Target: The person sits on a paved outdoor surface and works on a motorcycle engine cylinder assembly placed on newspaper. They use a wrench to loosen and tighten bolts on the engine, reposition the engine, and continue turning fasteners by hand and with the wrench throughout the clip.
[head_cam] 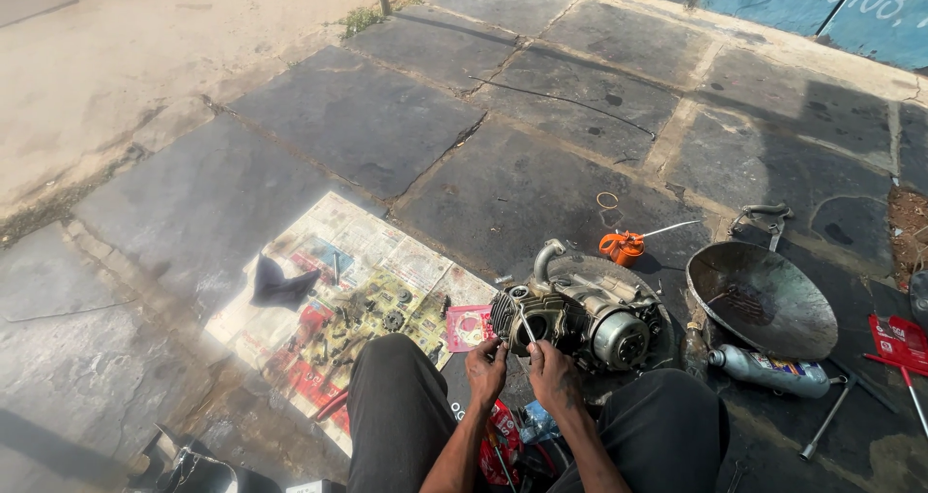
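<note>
Left hand and right hand, both closed on a thin metal tool at the engine; steady, straight pressure advisable.

Seated on dark stone paving slabs, the person works both hands at a grey metal motorcycle engine: the left hand and the right hand are closed together round a thin metal tool reaching to the engine's front. To the left lies a spread newspaper sheet strewn with small dark parts. To the right sit an orange oil can, a round metal pan and a silver bottle lying on its side.
</note>
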